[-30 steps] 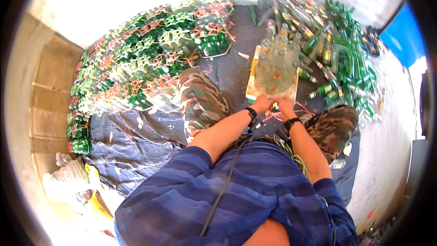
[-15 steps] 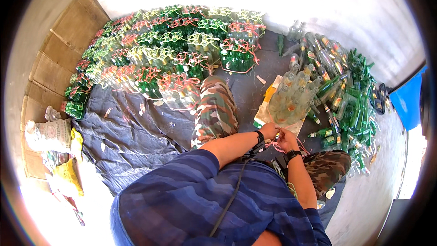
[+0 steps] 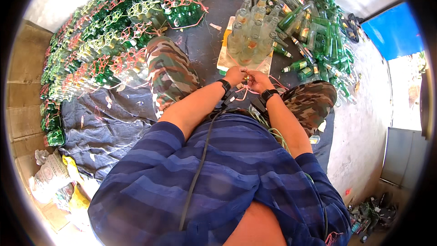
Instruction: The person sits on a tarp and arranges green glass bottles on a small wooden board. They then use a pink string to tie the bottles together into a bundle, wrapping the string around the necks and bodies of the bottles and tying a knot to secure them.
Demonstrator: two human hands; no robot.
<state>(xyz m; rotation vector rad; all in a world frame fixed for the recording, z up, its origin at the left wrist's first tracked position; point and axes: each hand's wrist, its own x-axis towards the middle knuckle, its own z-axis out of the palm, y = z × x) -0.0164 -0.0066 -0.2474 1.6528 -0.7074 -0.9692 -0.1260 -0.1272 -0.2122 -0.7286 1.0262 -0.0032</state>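
My left hand (image 3: 235, 76) and my right hand (image 3: 259, 82) meet in front of my lap, fingertips pinched together on a pink string (image 3: 246, 92). Loose ends of it dangle below and to the right of the fingers. Just beyond my hands, a tight cluster of clear glass bottles (image 3: 253, 41) stands upright on a pale flat board (image 3: 225, 62) with yellow and green at its edge. Strands of the string seem to run from my fingers toward the cluster's base; the exact knot or loop is too small to make out.
Rows of bottles bound with red, green and yellow string (image 3: 143, 7) fill the left and back. Loose green and clear bottles (image 3: 325, 41) lie heaped at the right. A dark cloth (image 3: 109, 118) covers the floor. Sacks (image 3: 50, 177) stand by cardboard (image 3: 27, 105) at left.
The view has shifted, so the bottles and my hands appear higher and further left. My hands stay together at the string, in front of the clear bottles.
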